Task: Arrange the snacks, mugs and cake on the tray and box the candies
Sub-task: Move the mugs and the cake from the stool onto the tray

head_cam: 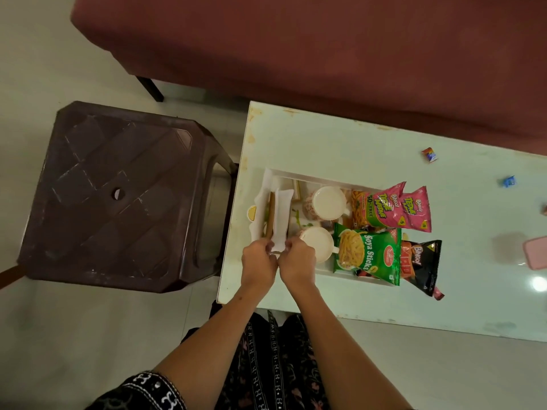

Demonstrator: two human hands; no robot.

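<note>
Both hands met at the near left end of the white rectangular tray [299,174], which sat on the pale glossy counter [370,143]. The left hand [258,264] and the right hand [297,261] each pinched the near end of a long white paper wrapper [281,214] lying in the tray's left end, with something brown showing beside it. Two white mugs [327,202] stood in the tray's middle, one behind the other. Right of them lay two pink snack packets [393,208], a green Soya Sticks packet [367,251] and a black packet [421,263], overhanging the tray's right edge. Two small wrapped candies, one red [429,154] and one blue [509,181], lay loose on the counter, well apart from the tray. A brown plastic stool [118,196] stood left of the counter
</note>
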